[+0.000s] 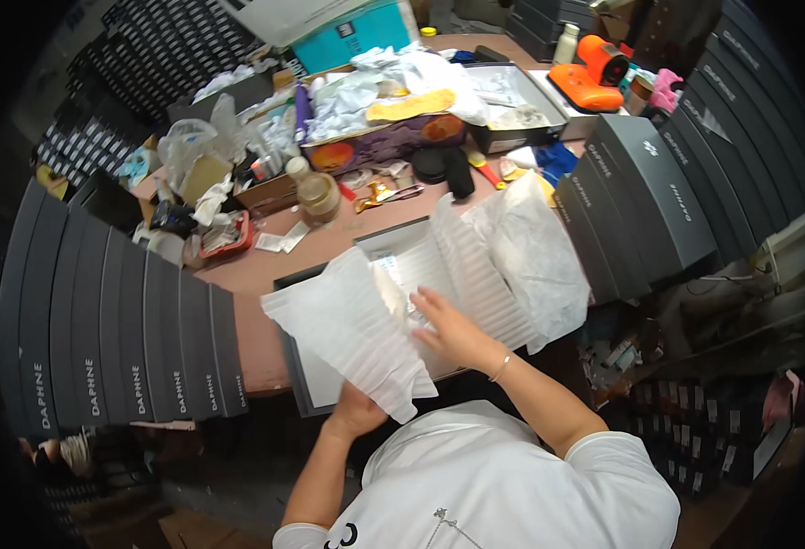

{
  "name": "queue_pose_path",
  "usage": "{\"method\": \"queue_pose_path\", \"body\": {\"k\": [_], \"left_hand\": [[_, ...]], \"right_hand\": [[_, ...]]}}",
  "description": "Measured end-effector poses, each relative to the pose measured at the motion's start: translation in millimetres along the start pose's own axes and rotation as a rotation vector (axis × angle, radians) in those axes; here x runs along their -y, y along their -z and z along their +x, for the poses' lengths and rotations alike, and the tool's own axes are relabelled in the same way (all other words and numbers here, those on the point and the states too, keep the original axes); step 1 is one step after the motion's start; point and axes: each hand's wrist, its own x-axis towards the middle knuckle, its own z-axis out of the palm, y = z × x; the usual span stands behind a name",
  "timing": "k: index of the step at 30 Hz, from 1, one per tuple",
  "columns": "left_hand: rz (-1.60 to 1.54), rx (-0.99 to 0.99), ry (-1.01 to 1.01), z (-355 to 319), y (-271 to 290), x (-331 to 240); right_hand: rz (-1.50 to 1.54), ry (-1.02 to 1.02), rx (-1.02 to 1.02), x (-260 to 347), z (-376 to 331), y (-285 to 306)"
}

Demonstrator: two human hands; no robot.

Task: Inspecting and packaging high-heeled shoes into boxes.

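Observation:
In front of me lies a dark shoebox (292, 375) with a white inside, partly covered by white tissue paper (343, 306). My left hand (358, 412) is at the box's near left edge, closed on the lower edge of that paper; the sheet hides its fingertips. Over the middle of the box reaches my right hand (453, 331), fingers apart, beside a pale bundle (388, 291) that I cannot make out fully. More crinkled tissue paper (535, 261) spreads over the right side of the box.
Rows of dark grey shoeboxes stand at the left (118, 320) and right (640, 201). Behind are a purple patterned box (384, 146) heaped with paper, a glue jar (318, 197), a red basket (228, 240), a black-handled brush (485, 169) and an orange device (590, 78).

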Motion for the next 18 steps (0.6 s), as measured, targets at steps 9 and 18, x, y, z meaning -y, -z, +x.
{"method": "queue_pose_path", "body": {"k": [9, 18], "left_hand": [[0.852, 0.819, 0.125, 134, -62, 40], [0.827, 0.527, 0.084, 133, -63, 65]], "right_hand": [[-0.320, -0.413, -0.291, -14, -67, 205], [-0.011, -0.714, -0.588, -138, -154, 115]]}}
